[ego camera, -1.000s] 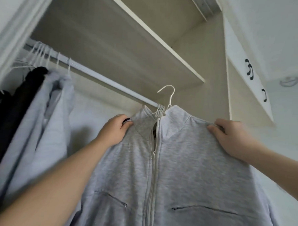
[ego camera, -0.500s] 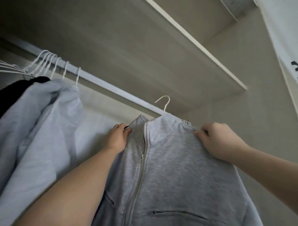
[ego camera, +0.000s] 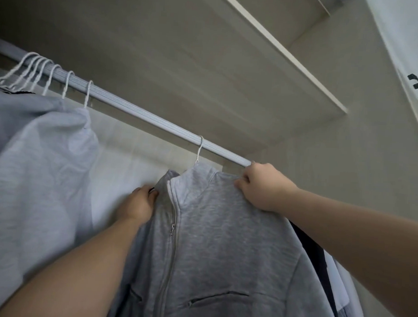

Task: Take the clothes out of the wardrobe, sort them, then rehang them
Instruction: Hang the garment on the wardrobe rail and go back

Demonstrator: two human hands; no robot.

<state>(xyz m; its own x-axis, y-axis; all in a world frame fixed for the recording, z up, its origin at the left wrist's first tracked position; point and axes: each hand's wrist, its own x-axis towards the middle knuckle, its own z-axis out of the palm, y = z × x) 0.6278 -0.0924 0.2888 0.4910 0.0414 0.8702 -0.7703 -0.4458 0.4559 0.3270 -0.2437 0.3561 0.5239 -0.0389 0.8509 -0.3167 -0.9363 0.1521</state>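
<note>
Jacket: the grey zip jacket (ego camera: 212, 229) hangs front towards me, between my two hands. The hanger hook (ego camera: 200, 148) sits over the wardrobe rail (ego camera: 145, 115).
Left hand: my left hand (ego camera: 140, 203) pinches the fabric at the collar's left edge.
Right hand: my right hand (ego camera: 261, 186) grips the right shoulder, just beside the rail.
Axis: the shoulder line lies nearly along the rail, not across it. I judge the next move is to let go so that it swings square.
Nearer hand: the right is higher and closer to the rail.
Count: one jacket held and one pale grey garment (ego camera: 37, 152) at left. About seven white hooks are bunched there, the tight ones hard to separate. Dark clothes (ego camera: 318, 257) hang at right, number unclear.
</note>
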